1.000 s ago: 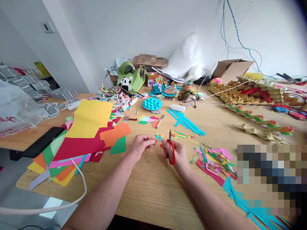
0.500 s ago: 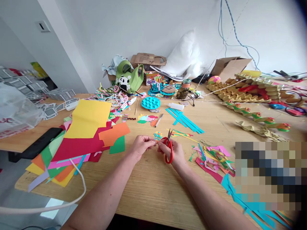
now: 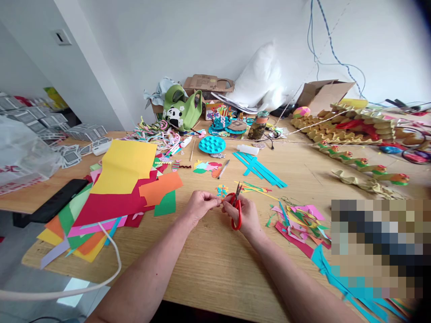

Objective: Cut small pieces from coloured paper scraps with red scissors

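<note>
Red-handled scissors (image 3: 237,210) rest in my right hand (image 3: 248,216), their blades pointing away from me and slightly apart. The thumb and forefinger of that hand reach toward my left fingertips. My left hand (image 3: 202,206) is closed in a pinch, and whatever lies between the fingertips is too small to make out. Just beyond the hands lies a little heap of blue, yellow and orange paper bits (image 3: 222,190). Thin yellow and green paper strips (image 3: 256,187) lie behind the scissors, with wider blue strips (image 3: 259,168) farther back.
Coloured paper sheets (image 3: 124,166) pile up on the left, crossed by a white cable (image 3: 116,255). Paper scraps (image 3: 301,222) lie on the right. Farther back are a pen (image 3: 223,169), a blue scalloped disc (image 3: 212,145), a green panda bag (image 3: 182,107), a jar (image 3: 258,125) and egg cartons (image 3: 357,123).
Almost nothing differs. Both hands stay close together, with the scissors in the same hold; the whole view has shifted very slightly.
</note>
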`<action>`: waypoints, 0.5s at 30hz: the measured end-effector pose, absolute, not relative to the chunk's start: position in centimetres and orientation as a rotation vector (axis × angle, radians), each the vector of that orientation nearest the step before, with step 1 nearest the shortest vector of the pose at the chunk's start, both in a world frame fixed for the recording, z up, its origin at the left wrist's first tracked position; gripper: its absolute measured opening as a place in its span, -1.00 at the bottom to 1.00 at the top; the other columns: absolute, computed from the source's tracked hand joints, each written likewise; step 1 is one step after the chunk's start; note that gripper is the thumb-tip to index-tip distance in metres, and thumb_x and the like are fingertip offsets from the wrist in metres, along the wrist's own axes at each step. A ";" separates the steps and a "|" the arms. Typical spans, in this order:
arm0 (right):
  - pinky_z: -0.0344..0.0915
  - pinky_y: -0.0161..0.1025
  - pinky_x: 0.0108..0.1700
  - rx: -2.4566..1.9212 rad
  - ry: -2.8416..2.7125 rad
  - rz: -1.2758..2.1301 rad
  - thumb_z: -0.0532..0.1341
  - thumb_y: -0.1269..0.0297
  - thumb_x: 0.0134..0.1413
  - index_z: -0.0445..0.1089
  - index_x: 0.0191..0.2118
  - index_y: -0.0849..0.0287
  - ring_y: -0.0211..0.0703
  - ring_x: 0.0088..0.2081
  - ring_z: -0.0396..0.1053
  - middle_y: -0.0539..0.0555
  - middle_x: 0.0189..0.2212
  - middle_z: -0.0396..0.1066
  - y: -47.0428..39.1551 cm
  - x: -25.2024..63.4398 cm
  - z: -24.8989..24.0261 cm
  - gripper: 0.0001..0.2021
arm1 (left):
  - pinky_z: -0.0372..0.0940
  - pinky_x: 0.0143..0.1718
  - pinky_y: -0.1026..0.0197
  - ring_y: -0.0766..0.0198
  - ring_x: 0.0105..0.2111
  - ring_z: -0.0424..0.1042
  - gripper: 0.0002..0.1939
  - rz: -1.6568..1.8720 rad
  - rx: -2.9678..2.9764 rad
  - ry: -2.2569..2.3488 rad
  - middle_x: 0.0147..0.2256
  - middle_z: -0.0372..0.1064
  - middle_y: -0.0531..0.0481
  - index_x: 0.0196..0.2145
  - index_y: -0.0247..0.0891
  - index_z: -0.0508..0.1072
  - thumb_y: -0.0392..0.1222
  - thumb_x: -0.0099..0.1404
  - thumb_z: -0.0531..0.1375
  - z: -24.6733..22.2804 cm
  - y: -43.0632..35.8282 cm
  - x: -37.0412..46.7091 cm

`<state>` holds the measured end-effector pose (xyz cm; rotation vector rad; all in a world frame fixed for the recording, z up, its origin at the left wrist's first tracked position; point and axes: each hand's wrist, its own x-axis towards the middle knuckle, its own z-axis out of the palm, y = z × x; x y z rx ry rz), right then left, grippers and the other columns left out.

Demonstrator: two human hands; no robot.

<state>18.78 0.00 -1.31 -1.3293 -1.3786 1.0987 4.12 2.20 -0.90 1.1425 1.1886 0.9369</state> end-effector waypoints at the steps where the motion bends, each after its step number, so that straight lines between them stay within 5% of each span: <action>1: 0.20 -0.34 -0.49 -1.332 -1.382 1.088 0.24 0.12 -0.08 0.38 -0.45 0.23 -0.23 -0.56 0.26 0.03 -0.60 0.38 0.0 18.8 -1.3 -0.76 | -0.03 -0.55 0.28 0.39 -0.60 0.16 -0.82 0.931 1.140 1.190 -0.60 0.41 0.00 -0.53 -0.31 0.57 -0.14 -0.08 0.28 -0.9 2.2 4.1; 15: 0.20 -0.30 -0.38 -1.292 -1.881 0.445 0.08 0.34 0.10 0.27 -0.45 0.13 -0.20 -0.50 0.26 0.07 -0.55 0.35 -0.6 19.0 -2.8 -0.87 | -0.15 -0.63 0.30 0.45 -0.65 0.16 -0.78 0.806 0.934 1.149 -0.62 0.33 0.00 -0.63 -0.32 0.43 -0.10 -0.11 0.29 -0.6 2.2 3.7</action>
